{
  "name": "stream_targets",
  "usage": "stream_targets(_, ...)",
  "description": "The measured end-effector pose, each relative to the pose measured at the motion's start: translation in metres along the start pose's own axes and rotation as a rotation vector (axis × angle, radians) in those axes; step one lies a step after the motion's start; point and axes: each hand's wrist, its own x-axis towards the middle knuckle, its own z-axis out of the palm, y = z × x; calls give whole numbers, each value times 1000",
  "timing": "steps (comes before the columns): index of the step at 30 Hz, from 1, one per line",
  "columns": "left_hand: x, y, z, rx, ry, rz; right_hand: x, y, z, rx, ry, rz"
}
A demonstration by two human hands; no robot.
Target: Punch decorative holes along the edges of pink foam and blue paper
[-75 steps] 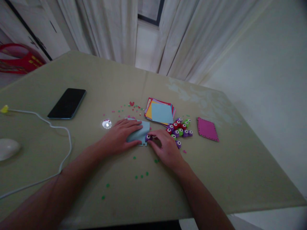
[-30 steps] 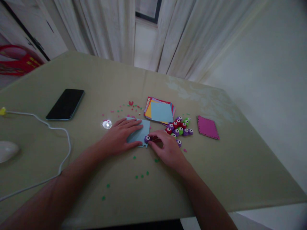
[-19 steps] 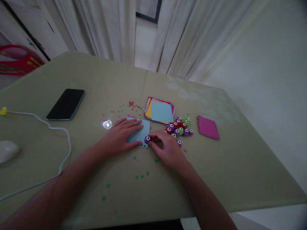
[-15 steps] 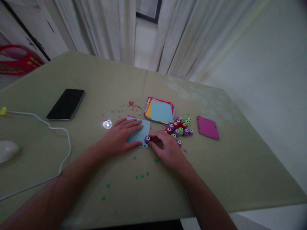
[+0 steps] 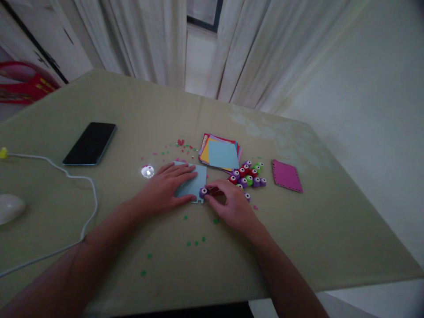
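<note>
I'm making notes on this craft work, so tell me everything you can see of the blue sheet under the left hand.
The sheet is light blue, thin and flat, seemingly paper or card, with small notches in its near edge. It lies on the table. The left hand spreads across it, hiding much; a purple piece, pinched by the right hand, overlaps its near right corner.

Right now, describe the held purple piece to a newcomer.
On the table, find the blue sheet under the left hand. At its right edge, the right hand pinches the purple piece. Unlike other one-eyed pieces clustered farther right, it is held.
</note>
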Motion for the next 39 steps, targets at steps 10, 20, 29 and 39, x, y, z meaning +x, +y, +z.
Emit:
stream_targets(10,1,-2,0,-1,15,13,29,-5,-16,-16,-80,122)
stream_targets(20,3,-1,1,-14,25,11,66,-16,-35,-183,-399,178)
stream_targets(29,3,-1,4,-16,31,8,87,-30,-38,-360,-619,285)
stream_targets(39,4,-3,5,-2,39,18,102,-54,-29,-814,-774,130)
